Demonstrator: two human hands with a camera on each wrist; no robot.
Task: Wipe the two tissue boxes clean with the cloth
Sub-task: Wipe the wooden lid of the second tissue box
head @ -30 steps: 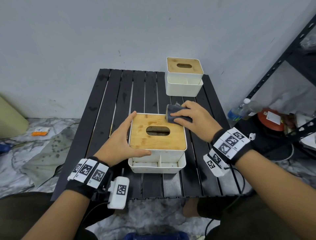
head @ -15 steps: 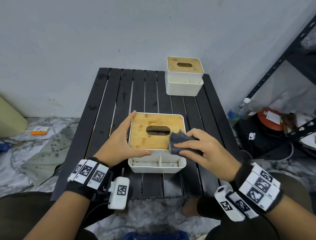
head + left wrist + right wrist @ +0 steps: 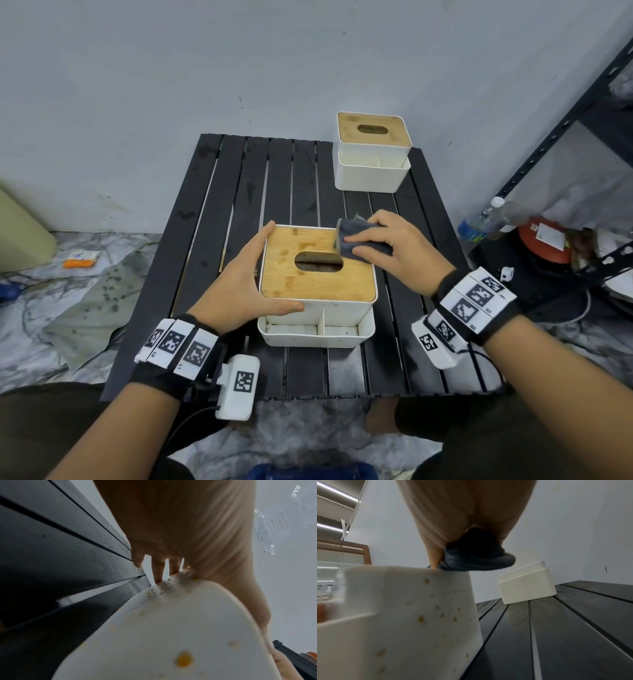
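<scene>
The near tissue box, white with a bamboo lid and an oval slot, stands mid-table. Its white sides carry brownish spots. My left hand lies against the box's left side, fingers straight along it and thumb across the front. My right hand grips a folded dark grey cloth and presses it on the lid's far right corner; the right wrist view shows the cloth hanging over the box's edge. A second tissue box stands at the table's far right corner.
The black slatted table stands against a grey wall. A black metal shelf rises at the right, with a plastic bottle and a red container at its foot. A stained mat lies on the floor at left.
My right hand has carried the cloth from the lid's near right edge back up to its far right corner. The left hand and the box have stayed put.
</scene>
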